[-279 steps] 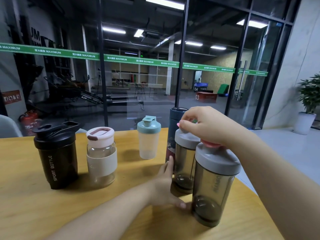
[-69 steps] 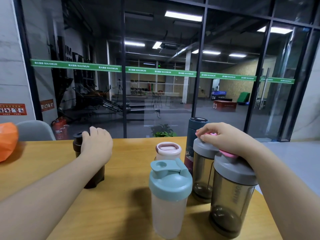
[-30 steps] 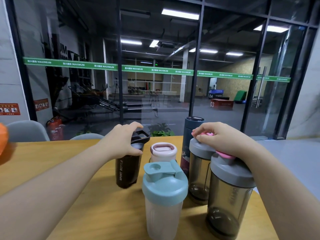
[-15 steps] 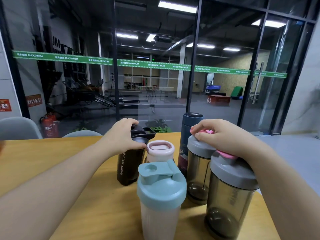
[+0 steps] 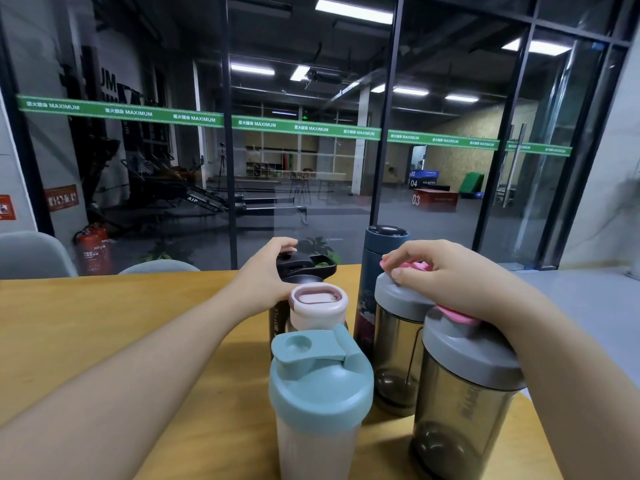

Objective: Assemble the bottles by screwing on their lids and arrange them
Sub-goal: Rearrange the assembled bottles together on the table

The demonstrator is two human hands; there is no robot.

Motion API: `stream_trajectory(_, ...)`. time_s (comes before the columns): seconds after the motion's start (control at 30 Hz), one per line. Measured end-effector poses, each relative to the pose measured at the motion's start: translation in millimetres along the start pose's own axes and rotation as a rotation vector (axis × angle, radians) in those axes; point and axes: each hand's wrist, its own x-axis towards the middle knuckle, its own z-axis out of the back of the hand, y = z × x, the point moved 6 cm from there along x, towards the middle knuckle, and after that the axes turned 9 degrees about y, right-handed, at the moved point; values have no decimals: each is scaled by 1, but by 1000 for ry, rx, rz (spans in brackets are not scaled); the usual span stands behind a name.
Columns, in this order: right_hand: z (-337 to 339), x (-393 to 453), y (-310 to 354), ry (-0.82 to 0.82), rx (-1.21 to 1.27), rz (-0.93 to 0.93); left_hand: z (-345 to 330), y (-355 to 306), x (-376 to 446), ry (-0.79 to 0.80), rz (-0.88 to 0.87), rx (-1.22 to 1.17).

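matt wooden table (image 5: pixel 104 323), translucent (smoky) plastic shakers (image 5: pixel 464 410)

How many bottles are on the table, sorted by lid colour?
Grey lid: 2, the far smoky shaker and near smoky shaker
Black lid: 1, black sport bottle
Pink lid: 1, pink-lidded bottle
Teal lid: 1, teal-lidded shaker
Dark blue: 1, flask
Total: 6

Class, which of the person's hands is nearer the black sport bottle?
Left. The left hand grips the black sport bottle at its lid; the right hand rests on the grey-lidded bottles further right.
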Motion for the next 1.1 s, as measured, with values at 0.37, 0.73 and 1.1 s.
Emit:
stream_trajectory(0.37,0,-1,0,-1,-13,0,-11,13,6,31,79,-275)
stream_trajectory(0.73,1,0,0,-15,-17,-1,-18,12,6,60,41,-286)
stream_trajectory(1.1,0,-1,0,-10,-23,1,-20,1,-3,70,18,-288)
